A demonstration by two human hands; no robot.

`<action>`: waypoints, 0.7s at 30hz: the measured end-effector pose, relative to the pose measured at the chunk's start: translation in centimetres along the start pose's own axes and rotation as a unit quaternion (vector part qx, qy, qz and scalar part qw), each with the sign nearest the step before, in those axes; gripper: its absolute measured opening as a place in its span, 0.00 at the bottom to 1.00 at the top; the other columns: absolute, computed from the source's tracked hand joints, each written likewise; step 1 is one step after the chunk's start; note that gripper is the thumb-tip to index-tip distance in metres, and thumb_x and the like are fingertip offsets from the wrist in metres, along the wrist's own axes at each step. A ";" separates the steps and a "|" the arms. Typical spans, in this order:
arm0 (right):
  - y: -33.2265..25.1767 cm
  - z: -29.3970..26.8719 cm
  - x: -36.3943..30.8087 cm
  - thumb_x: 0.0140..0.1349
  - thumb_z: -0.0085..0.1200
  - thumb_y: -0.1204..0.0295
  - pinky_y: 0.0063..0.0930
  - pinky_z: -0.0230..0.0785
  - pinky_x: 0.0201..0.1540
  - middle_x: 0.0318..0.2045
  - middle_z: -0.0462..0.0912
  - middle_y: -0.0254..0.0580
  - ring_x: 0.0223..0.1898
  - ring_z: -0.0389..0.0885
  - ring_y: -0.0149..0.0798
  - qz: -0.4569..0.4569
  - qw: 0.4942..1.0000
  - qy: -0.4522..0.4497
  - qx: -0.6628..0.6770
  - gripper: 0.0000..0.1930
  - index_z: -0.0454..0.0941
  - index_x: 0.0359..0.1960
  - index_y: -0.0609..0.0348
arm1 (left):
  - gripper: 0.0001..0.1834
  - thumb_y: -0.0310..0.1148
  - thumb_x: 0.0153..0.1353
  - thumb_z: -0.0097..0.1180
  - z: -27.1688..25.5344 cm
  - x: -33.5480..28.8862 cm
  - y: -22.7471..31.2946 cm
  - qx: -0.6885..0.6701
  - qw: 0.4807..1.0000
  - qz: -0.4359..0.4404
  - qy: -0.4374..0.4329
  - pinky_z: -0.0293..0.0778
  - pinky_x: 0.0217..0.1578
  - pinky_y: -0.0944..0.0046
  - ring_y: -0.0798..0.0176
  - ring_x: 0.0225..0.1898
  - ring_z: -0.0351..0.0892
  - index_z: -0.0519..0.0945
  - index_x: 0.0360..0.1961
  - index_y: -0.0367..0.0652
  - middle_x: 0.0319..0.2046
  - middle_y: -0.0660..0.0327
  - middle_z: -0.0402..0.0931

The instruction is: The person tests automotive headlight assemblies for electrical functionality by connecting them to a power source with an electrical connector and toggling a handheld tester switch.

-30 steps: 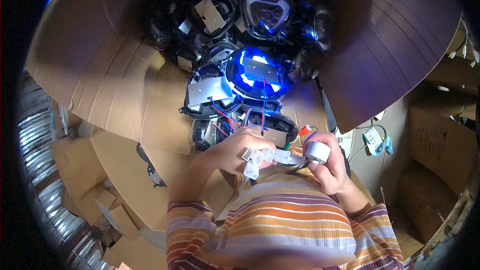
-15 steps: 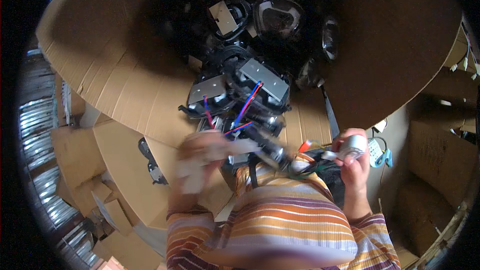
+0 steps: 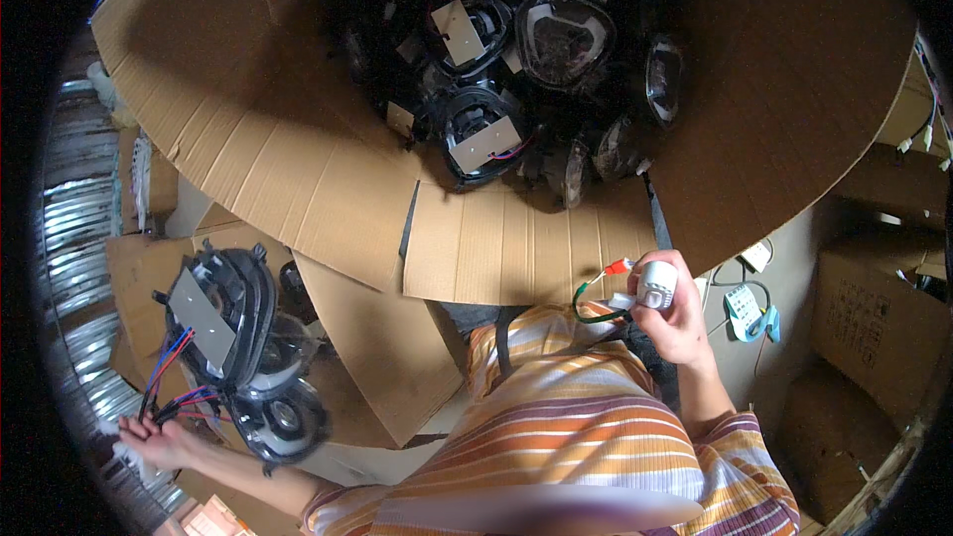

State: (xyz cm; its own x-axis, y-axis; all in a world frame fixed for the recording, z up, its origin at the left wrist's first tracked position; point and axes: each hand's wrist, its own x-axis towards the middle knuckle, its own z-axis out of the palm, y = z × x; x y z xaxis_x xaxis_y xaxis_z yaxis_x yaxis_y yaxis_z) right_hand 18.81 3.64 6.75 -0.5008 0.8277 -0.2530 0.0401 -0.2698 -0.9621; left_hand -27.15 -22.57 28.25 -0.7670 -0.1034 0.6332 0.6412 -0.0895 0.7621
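Far out to the left, my left hand [image 3: 159,444] is closed around the red, blue and black wires [image 3: 179,392] of a dark lamp unit. That lamp unit [image 3: 204,323] has a grey metal plate on its back. A second, clear-fronted lamp [image 3: 285,422] is just below it, above my left forearm. In front of my right hip, my right hand [image 3: 673,323] grips a small white cylindrical device [image 3: 657,285]. From this device a short dark-green cable [image 3: 586,316] loops left to an orange-red connector [image 3: 617,266].
A large open cardboard box [image 3: 516,248] ahead holds several dark lamp units [image 3: 566,40], some with beige plates. Cardboard flaps [image 3: 377,367] stand at the left, beside stacked silvery strips [image 3: 74,248]. A light-blue tagged cable [image 3: 749,318] lies on the right, near more boxes [image 3: 864,308].
My left hand has swung from the box's front edge to the far left, carrying the lamp units by their wires. My right hand has shifted slightly left, still holding the white device.
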 end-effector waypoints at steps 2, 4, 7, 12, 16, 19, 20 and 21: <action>0.1 0.0 0.0 0.38 0.43 0.81 0.17 0.58 0.29 0.24 0.65 0.34 0.26 0.63 0.26 -0.005 0.999 0.001 -0.054 0.17 0.60 0.34 0.61 | 0.10 0.33 0.50 0.47 -1.7 1.0 -4.5 0.094 0.992 0.022 0.083 0.60 0.19 0.76 0.75 0.18 0.60 0.71 0.28 0.36 0.14 0.69 0.61; 0.3 -0.2 0.0 0.39 0.43 0.80 0.18 0.58 0.29 0.24 0.65 0.36 0.25 0.64 0.27 -0.016 0.996 0.015 -0.082 0.17 0.60 0.35 0.61 | 0.09 0.35 0.51 0.46 -6.3 2.2 -11.1 0.146 0.986 -0.081 0.008 0.55 0.14 0.77 0.77 0.17 0.59 0.71 0.26 0.39 0.15 0.69 0.63; 0.3 0.4 0.2 0.40 0.43 0.80 0.20 0.59 0.29 0.24 0.66 0.39 0.25 0.66 0.30 -0.016 0.990 0.027 -0.138 0.17 0.59 0.35 0.61 | 0.13 0.41 0.51 0.44 -7.8 -3.7 -19.3 0.243 0.942 -0.231 -0.018 0.60 0.14 0.75 0.73 0.14 0.60 0.71 0.25 0.41 0.13 0.68 0.62; 0.1 0.6 1.0 0.41 0.45 0.79 0.24 0.61 0.30 0.25 0.67 0.43 0.27 0.69 0.35 -0.012 0.985 0.027 -0.170 0.17 0.59 0.36 0.62 | 0.11 0.34 0.52 0.45 -9.4 -9.7 -26.6 0.306 0.889 -0.258 -0.224 0.63 0.17 0.74 0.72 0.18 0.65 0.69 0.31 0.37 0.18 0.64 0.66; 0.1 1.1 1.3 0.41 0.45 0.78 0.26 0.61 0.30 0.25 0.68 0.45 0.27 0.70 0.38 0.045 0.988 0.032 -0.142 0.18 0.58 0.37 0.61 | 0.21 0.37 0.44 0.53 -2.6 -12.3 -19.9 0.584 0.642 0.144 -0.475 0.64 0.37 0.59 0.55 0.33 0.68 0.67 0.38 0.37 0.31 0.52 0.69; 0.5 1.7 1.9 0.42 0.44 0.78 0.29 0.62 0.31 0.25 0.68 0.46 0.28 0.70 0.40 0.038 0.983 0.003 -0.178 0.18 0.58 0.38 0.61 | 0.16 0.34 0.45 0.51 3.8 -16.3 -11.2 0.549 0.637 0.053 -0.538 0.66 0.33 0.65 0.62 0.28 0.70 0.70 0.35 0.38 0.25 0.56 0.71; 0.3 2.2 2.1 0.42 0.44 0.79 0.28 0.62 0.31 0.25 0.68 0.46 0.28 0.70 0.40 0.014 0.977 0.004 -0.213 0.18 0.58 0.38 0.61 | 0.14 0.33 0.45 0.51 6.0 -18.6 -9.4 0.468 0.670 0.003 -0.576 0.66 0.34 0.65 0.61 0.28 0.71 0.70 0.34 0.38 0.26 0.56 0.71; 0.2 2.2 2.3 0.42 0.44 0.79 0.28 0.61 0.31 0.25 0.68 0.46 0.28 0.70 0.40 -0.009 0.969 0.009 -0.246 0.18 0.58 0.38 0.62 | 0.13 0.31 0.45 0.50 8.7 -21.3 -8.1 0.379 0.694 -0.046 -0.611 0.66 0.34 0.66 0.61 0.29 0.71 0.71 0.33 0.38 0.26 0.56 0.71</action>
State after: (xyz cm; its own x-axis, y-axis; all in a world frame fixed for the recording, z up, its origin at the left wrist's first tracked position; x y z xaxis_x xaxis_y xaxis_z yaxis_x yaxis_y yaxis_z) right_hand 15.77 4.42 6.25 -0.4900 0.8400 -0.2330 0.4408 0.0082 -0.8976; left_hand -16.18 -10.99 9.76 -0.5474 0.8262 -0.1331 0.7475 0.5542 0.3662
